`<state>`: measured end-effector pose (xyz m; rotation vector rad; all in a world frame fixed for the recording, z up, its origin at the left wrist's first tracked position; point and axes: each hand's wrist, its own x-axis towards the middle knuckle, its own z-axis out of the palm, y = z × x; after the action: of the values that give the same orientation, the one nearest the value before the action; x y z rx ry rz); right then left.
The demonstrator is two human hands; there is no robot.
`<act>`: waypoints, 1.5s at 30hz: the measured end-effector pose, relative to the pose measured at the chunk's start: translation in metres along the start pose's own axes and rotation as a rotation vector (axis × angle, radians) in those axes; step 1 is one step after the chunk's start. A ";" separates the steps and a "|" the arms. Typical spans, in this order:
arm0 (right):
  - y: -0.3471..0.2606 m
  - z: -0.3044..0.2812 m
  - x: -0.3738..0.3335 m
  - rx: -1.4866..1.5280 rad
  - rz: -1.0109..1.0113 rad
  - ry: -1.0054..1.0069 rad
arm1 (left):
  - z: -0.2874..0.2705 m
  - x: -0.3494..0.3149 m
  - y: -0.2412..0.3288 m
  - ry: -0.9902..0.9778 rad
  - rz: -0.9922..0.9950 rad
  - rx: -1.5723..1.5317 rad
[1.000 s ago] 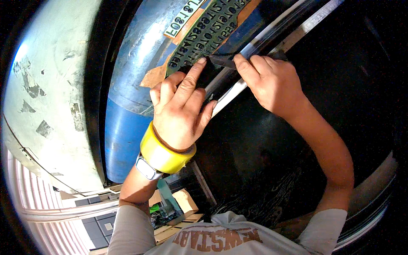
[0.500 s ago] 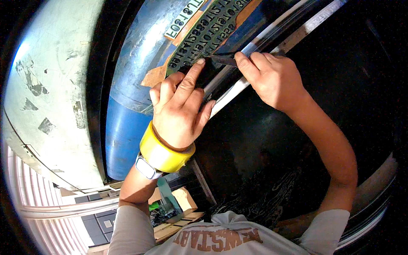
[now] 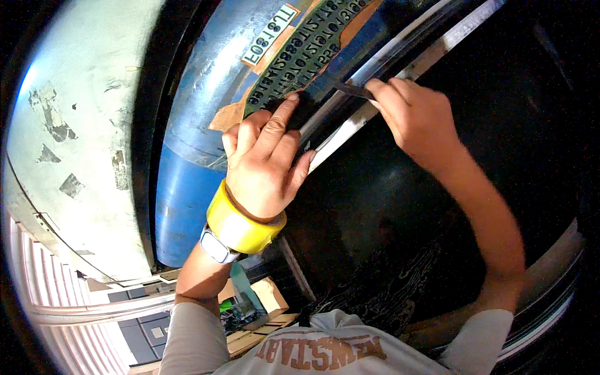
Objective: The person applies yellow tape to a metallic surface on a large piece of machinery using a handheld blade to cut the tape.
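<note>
A blue cylinder point(image 3: 187, 134) carries a green printing plate point(image 3: 265, 84) with raised mirrored characters, set on an orange-brown backing point(image 3: 226, 115). My left hand point(image 3: 265, 150) lies over the plate's near end, index fingertip pressed on its edge and the other fingers loosely apart, holding nothing. A roll of yellow tape point(image 3: 240, 219) is worn around the left wrist, above a watch point(image 3: 215, 247). My right hand point(image 3: 415, 112) grips a thin, flat, dark blade point(image 3: 356, 91) between thumb and fingers. Its tip points left toward the plate, apart from the left fingertip.
Left of the blue cylinder stands a large pale roller point(image 3: 81, 144) with dark scuffs, across a black gap. Metal bars point(image 3: 350, 128) run diagonally below the plate. An open cardboard box point(image 3: 269, 297) sits at the lower left, near grey drawers point(image 3: 147, 328).
My right hand has drawn the blade back to the right, away from the plate and my left fingertip. My left hand stays almost in place; the cylinder looks slightly shifted in view.
</note>
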<state>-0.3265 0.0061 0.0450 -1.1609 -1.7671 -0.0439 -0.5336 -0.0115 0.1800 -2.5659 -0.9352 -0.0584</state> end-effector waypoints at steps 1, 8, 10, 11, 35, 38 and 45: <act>-0.007 0.008 -0.003 0.131 0.088 0.089 | -0.001 -0.001 -0.001 -0.005 0.001 -0.017; -0.061 0.055 0.013 1.059 0.698 0.412 | 0.005 -0.006 -0.004 0.015 0.074 -0.093; -0.066 0.067 0.021 1.073 0.728 0.538 | 0.003 -0.004 -0.003 -0.017 0.066 -0.123; -0.069 0.070 0.022 1.033 0.731 0.551 | 0.002 -0.004 -0.002 -0.031 0.061 -0.135; -0.089 0.065 0.038 0.792 0.839 0.553 | 0.038 -0.009 -0.004 -0.035 0.046 -0.082; -0.088 0.066 0.038 0.760 0.814 0.545 | 0.037 -0.009 -0.005 -0.035 0.048 -0.086; -0.080 0.074 0.038 0.871 0.847 0.542 | 0.035 -0.007 -0.005 -0.042 0.066 -0.078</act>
<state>-0.4372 0.0251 0.0700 -0.9961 -0.5823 0.7648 -0.5460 0.0013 0.1482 -2.6771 -0.8795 -0.0224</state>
